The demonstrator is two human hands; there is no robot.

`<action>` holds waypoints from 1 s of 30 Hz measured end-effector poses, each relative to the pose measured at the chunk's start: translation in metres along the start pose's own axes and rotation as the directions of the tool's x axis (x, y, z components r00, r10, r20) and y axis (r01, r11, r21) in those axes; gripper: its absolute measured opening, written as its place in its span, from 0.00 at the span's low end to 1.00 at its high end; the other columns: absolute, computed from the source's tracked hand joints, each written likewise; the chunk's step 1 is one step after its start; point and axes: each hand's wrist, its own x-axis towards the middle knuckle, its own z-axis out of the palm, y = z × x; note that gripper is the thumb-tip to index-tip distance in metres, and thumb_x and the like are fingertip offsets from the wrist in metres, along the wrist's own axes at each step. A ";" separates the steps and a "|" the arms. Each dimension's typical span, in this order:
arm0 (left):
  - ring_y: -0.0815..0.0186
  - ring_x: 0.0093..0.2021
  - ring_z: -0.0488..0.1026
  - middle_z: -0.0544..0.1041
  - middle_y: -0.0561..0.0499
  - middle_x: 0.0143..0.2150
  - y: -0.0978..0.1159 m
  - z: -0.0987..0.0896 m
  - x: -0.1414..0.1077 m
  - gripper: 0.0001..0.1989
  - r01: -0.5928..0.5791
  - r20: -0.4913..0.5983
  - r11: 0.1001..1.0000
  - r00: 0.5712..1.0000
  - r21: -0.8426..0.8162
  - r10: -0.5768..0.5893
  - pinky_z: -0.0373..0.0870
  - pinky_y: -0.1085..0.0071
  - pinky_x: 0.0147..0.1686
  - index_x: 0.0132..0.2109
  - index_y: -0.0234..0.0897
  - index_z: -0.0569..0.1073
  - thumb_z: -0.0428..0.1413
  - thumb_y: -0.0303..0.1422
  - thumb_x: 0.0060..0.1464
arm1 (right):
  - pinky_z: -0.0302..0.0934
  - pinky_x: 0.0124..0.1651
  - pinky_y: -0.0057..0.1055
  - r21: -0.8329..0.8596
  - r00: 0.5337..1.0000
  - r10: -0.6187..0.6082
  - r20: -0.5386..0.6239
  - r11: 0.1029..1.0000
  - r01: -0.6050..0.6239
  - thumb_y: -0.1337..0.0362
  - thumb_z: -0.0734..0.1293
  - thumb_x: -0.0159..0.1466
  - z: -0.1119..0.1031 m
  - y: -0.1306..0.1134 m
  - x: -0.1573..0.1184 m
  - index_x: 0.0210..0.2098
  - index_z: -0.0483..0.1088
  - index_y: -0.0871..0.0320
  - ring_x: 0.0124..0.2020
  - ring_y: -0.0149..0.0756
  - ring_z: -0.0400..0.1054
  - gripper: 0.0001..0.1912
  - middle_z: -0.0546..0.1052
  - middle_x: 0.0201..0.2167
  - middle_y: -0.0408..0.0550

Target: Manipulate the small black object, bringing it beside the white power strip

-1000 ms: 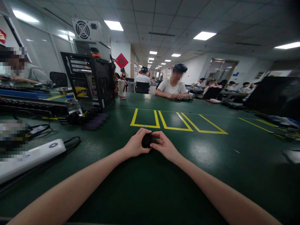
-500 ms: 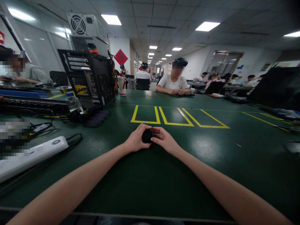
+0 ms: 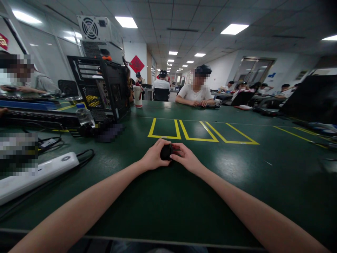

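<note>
A small round black object [image 3: 165,152] is held just above or on the green table [image 3: 168,200]; its exact kind does not show. My left hand [image 3: 154,155] curls round its left side, thumb below and fingers over the top. From the right, my right hand [image 3: 186,158] meets its edge with thumb and fingertips bent in a pinch. Part of the object is hidden by the fingers. Just beyond both hands lie yellow tape outlines [image 3: 164,136] on the table.
To the left are a white power strip [image 3: 52,168] with a black cable, a clear bottle [image 3: 85,116] and an open black computer case [image 3: 110,91] with a power supply [image 3: 98,28] on top. A paper cup [image 3: 138,96] stands near it. A person [image 3: 195,93] sits across.
Both hands keep the same hold on the black object. The whole view has shifted very slightly, with things appearing a little further right.
</note>
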 end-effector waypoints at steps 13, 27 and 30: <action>0.61 0.45 0.65 0.63 0.49 0.46 -0.003 0.002 0.001 0.29 -0.020 -0.030 1.000 0.999 0.005 0.020 0.66 0.63 0.43 0.49 0.41 0.59 0.59 0.31 0.38 | 0.60 0.50 0.39 0.049 1.000 -0.002 -0.026 0.999 0.003 0.63 0.66 0.53 0.004 0.004 0.002 0.40 0.61 0.55 0.45 0.36 0.65 0.16 0.67 0.42 0.45; 0.61 0.44 0.65 0.62 0.48 0.46 -0.002 0.000 0.000 0.28 -0.028 -0.014 1.000 0.999 0.007 0.028 0.66 0.63 0.42 0.49 0.41 0.58 0.59 0.31 0.38 | 0.59 0.51 0.39 0.077 1.000 0.008 -0.014 0.997 -0.007 0.64 0.67 0.53 0.003 0.002 0.002 0.40 0.61 0.55 0.44 0.35 0.66 0.16 0.67 0.41 0.45; 0.61 0.44 0.65 0.62 0.48 0.46 -0.002 0.000 0.001 0.28 -0.027 -0.005 1.000 1.000 0.006 0.027 0.66 0.63 0.42 0.49 0.41 0.58 0.59 0.32 0.38 | 0.58 0.51 0.41 0.063 0.999 0.044 0.012 0.997 -0.045 0.64 0.67 0.52 0.002 0.002 0.002 0.43 0.61 0.55 0.46 0.36 0.65 0.19 0.67 0.44 0.47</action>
